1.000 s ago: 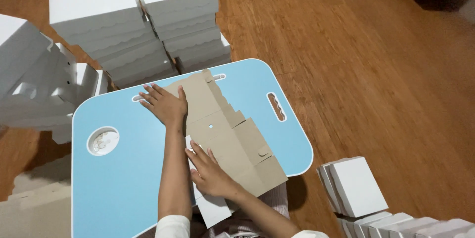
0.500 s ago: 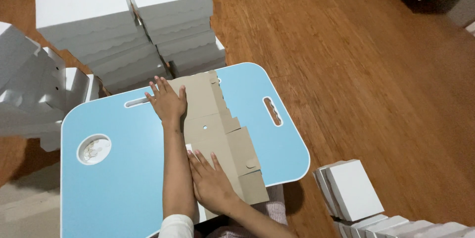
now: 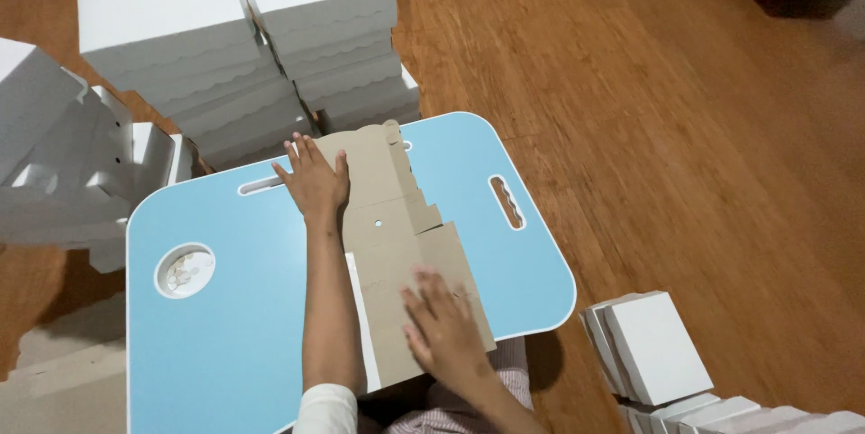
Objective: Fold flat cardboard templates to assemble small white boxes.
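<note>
Flat brown die-cut cardboard blank (image 3: 396,245) lies on the light-blue bench (image 3: 234,344). Left hand (image 3: 315,182) and right hand (image 3: 446,330) press it, fingers spread flat, gripping nothing. Round recessed cup holder (image 3: 185,270) holds small pale bits.

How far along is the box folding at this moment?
Done: tall stacks of white folded boxes stand behind the blue table, more at the lower right. In hand: the left hand and right hand press a brown cardboard blank flat on the table. Left: the blank lies flat, no walls raised.
</note>
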